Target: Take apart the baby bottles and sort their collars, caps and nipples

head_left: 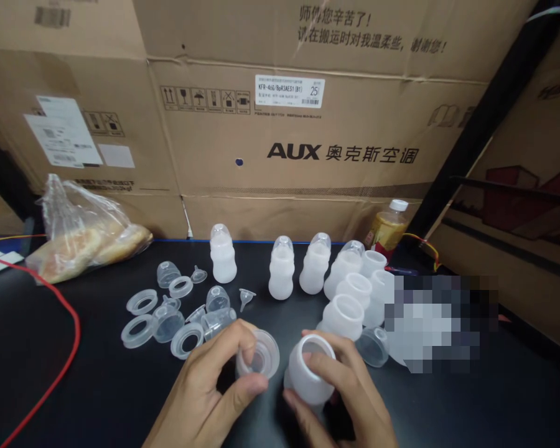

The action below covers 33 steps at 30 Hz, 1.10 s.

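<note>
On the black tabletop point(107, 386), white bottles point(280, 274) before brown cardboard point(214, 177).

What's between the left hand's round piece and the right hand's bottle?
In the head view, only black table shows there: the round piece in the left hand and the white bottle in the right hand stand apart.

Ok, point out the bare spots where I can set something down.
The table is bare at front left, between the red cord and the left hand; a narrower gap lies between the leftmost bottle and the next bottle. It is crowded with rings and caps beyond the left hand, and with bottles beyond the right hand.
</note>
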Motion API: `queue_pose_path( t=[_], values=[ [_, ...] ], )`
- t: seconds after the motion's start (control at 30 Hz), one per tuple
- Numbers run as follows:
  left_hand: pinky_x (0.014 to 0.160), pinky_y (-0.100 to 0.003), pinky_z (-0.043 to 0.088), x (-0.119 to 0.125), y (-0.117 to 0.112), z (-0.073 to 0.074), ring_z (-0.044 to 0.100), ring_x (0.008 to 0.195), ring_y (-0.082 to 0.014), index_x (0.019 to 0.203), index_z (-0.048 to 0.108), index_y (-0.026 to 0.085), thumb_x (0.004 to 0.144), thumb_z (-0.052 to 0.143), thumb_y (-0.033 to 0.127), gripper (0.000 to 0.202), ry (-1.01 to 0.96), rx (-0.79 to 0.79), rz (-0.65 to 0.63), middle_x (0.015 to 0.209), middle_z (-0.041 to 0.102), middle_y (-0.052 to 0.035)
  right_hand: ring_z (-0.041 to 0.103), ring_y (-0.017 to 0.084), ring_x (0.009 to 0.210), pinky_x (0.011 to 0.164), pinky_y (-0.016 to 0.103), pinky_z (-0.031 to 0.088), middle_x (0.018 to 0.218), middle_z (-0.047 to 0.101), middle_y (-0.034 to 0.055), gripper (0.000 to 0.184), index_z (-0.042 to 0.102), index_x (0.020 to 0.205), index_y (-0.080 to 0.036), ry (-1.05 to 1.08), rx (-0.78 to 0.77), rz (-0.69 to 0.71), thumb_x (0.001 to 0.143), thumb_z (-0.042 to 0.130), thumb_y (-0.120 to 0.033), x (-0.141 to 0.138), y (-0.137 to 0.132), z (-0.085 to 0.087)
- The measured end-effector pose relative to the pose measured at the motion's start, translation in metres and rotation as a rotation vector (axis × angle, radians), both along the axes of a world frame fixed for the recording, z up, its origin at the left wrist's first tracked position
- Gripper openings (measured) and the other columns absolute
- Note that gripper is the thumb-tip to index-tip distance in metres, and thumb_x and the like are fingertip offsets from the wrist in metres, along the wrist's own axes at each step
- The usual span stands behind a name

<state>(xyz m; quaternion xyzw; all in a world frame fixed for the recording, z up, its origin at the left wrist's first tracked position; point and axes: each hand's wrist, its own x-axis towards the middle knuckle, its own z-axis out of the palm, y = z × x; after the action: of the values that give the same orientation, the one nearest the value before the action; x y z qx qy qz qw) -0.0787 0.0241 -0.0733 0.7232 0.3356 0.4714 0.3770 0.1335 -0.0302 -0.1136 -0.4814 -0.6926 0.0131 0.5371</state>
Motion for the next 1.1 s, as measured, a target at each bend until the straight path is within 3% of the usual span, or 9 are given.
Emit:
queue_pose_path(
  t=[0.17, 0.3, 0.47, 0.6, 0.73, 0.83, 0.97, 1.1],
  values=[
    [0.088, -0.026, 0.06, 0.001, -0.002, 0.0, 0.084, 0.102, -0.0213, 0.081, 0.069, 0.028, 0.092, 0.097, 0.046, 0.035, -0.087, -0.042, 0.09, 0.11, 0.09, 0.005, 0.072, 0.015, 0.073, 0.063, 0.029, 0.065, 0.141, 0.066, 0.0125, 0.037, 0.062, 0.142, -0.031, -0.031, -0.023, -0.137, 0.107, 0.067, -0.019, -0.013, 0.013, 0.005],
    [0.095, -0.03, 0.063, 0.003, -0.002, 0.003, 0.087, 0.105, -0.0237, 0.073, 0.073, 0.028, 0.082, 0.102, 0.03, 0.03, -0.084, 0.037, 0.173, 0.113, 0.092, 0.004, 0.071, 0.013, 0.061, 0.054, 0.03, 0.065, 0.139, 0.067, 0.0137, 0.036, 0.058, 0.148, -0.029, -0.057, -0.017, -0.245, 0.113, 0.059, -0.025, -0.025, 0.023, 0.013],
    [0.091, -0.028, 0.065, 0.005, -0.001, 0.009, 0.086, 0.107, -0.0222, 0.07, 0.072, 0.028, 0.086, 0.088, 0.019, 0.025, -0.057, 0.151, 0.207, 0.108, 0.09, 0.0035, 0.081, 0.019, 0.066, 0.052, 0.035, 0.067, 0.15, 0.07, 0.0163, 0.044, 0.058, 0.157, -0.028, -0.136, -0.041, -0.282, 0.113, 0.053, -0.025, -0.03, 0.029, 0.02],
    [0.084, -0.023, 0.067, 0.01, -0.006, 0.009, 0.087, 0.102, -0.019, 0.079, 0.072, 0.03, 0.086, 0.084, 0.017, 0.019, -0.108, 0.114, 0.219, 0.107, 0.089, 0.0044, 0.086, 0.022, 0.073, 0.052, 0.035, 0.068, 0.144, 0.074, 0.0165, 0.042, 0.061, 0.155, -0.024, -0.244, -0.059, -0.273, 0.114, 0.05, -0.025, -0.024, 0.034, 0.03],
    [0.087, -0.024, 0.069, 0.012, -0.012, 0.002, 0.09, 0.099, -0.0185, 0.108, 0.067, 0.034, 0.085, 0.087, 0.018, 0.035, -0.226, -0.051, 0.24, 0.11, 0.093, 0.0065, 0.085, 0.023, 0.062, 0.042, 0.034, 0.064, 0.13, 0.082, 0.0128, 0.036, 0.07, 0.143, -0.021, -0.424, -0.041, -0.275, 0.11, 0.057, -0.027, -0.017, 0.043, 0.049],
    [0.1, -0.026, 0.067, 0.01, -0.014, -0.002, 0.09, 0.105, -0.0192, 0.125, 0.07, 0.037, 0.082, 0.1, 0.033, 0.053, -0.21, -0.088, 0.266, 0.114, 0.094, 0.0064, 0.087, 0.027, 0.063, 0.04, 0.035, 0.061, 0.125, 0.085, 0.0133, 0.034, 0.078, 0.136, -0.02, -0.5, -0.077, -0.301, 0.105, 0.064, -0.024, -0.017, 0.048, 0.063],
    [0.11, -0.022, 0.06, 0.006, -0.01, 0.0, 0.087, 0.112, -0.0165, 0.126, 0.08, 0.045, 0.084, 0.102, 0.058, 0.048, -0.15, 0.038, 0.271, 0.115, 0.094, 0.0104, 0.087, 0.03, 0.067, 0.043, 0.038, 0.063, 0.116, 0.084, 0.0116, 0.028, 0.081, 0.128, -0.02, -0.446, -0.129, -0.261, 0.103, 0.07, -0.02, -0.021, 0.05, 0.075],
    [0.096, -0.022, 0.064, -0.001, -0.001, 0.005, 0.084, 0.106, -0.0181, 0.123, 0.086, 0.045, 0.091, 0.099, 0.051, 0.035, -0.085, 0.205, 0.184, 0.112, 0.092, 0.0075, 0.081, 0.026, 0.059, 0.046, 0.042, 0.066, 0.112, 0.079, 0.0091, 0.022, 0.08, 0.123, -0.022, -0.32, -0.156, -0.183, 0.106, 0.066, -0.023, -0.018, 0.048, 0.079]
  ],
)
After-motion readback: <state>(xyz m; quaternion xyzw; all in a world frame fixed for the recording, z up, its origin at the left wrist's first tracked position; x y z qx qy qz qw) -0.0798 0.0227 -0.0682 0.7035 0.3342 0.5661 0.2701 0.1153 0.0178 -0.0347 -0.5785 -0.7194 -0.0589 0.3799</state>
